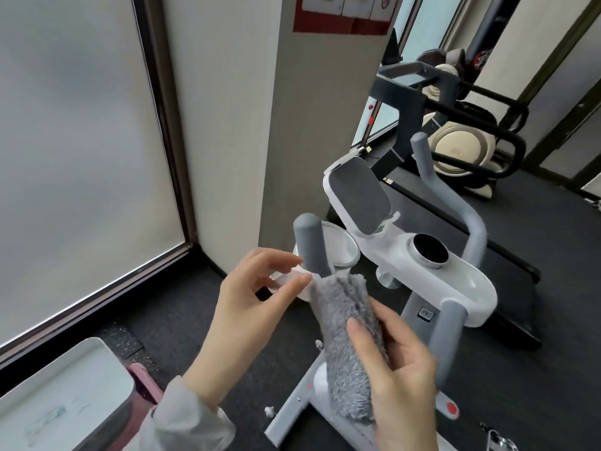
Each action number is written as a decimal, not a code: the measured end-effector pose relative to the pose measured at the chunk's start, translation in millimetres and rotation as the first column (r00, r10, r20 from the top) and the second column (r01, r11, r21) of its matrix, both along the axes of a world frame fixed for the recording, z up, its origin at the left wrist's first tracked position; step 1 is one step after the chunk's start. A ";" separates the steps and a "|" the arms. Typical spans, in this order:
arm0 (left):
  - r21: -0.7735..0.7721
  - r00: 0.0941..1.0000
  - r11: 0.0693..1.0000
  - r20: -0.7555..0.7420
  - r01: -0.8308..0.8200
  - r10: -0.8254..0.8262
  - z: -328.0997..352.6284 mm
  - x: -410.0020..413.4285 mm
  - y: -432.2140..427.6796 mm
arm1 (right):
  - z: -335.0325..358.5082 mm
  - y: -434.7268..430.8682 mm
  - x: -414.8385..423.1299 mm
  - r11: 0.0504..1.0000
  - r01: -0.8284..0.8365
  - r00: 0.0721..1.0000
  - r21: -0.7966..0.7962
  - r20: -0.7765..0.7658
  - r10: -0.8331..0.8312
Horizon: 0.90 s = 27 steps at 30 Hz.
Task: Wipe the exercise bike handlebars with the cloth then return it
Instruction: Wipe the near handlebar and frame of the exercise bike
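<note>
A fluffy grey cloth (348,340) hangs folded in front of the white exercise bike (432,275). My right hand (396,379) grips its lower half, thumb pressed on the front. My left hand (253,307) pinches the cloth's white upper-left edge between thumb and fingers. Just behind my left fingers stands the left grey handlebar grip (310,245), upright. The right handlebar (455,196) curves up past the console screen (359,196). A shorter grey grip (452,333) sits near my right hand.
A frosted window (81,157) and a wall pillar (234,125) stand to the left. A white box (65,395) sits at the bottom left on the dark floor. Behind the bike are a treadmill (461,222) and another machine (468,144).
</note>
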<state>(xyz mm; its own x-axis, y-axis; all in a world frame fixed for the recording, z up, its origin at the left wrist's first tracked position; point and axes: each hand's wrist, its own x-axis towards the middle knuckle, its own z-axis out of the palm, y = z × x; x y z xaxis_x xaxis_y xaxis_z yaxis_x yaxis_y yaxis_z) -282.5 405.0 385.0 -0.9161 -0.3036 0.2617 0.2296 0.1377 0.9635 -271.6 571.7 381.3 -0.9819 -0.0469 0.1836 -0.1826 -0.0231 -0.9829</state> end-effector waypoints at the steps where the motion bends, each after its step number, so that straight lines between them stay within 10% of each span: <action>1: -0.101 0.996 0.991 -0.022 -0.093 0.092 -0.7 -4.5 -2.4 | 5.2 0.0 -9.3 0.996 0.090 0.995 -0.008 -0.045 -0.090; 6: -0.159 0.996 0.984 0.017 -0.082 0.086 -8.9 -25.7 -1.3 | 32.3 -16.7 -56.9 0.930 0.285 0.918 0.230 -0.344 -0.197; 14: 0.090 0.997 0.993 -0.034 -0.073 0.076 -17.5 -31.3 9.3 | 44.7 -43.2 -89.1 0.900 -0.010 0.875 0.436 -0.433 0.219; 19: 0.068 0.997 0.995 -0.035 -0.072 0.075 -16.3 -31.2 7.3 | 77.7 -49.9 -122.4 0.744 -0.343 0.880 0.574 -0.080 0.468; 23: 0.049 0.995 0.994 -0.024 -0.096 0.097 -16.4 -25.5 7.7 | 83.1 -57.9 -145.7 0.718 -0.614 0.789 0.329 0.284 0.544; 27: -0.032 0.982 0.982 -0.038 -0.187 0.186 -18.5 -19.1 5.6 | 67.0 -50.8 -146.5 0.765 -0.617 0.772 0.184 0.330 0.544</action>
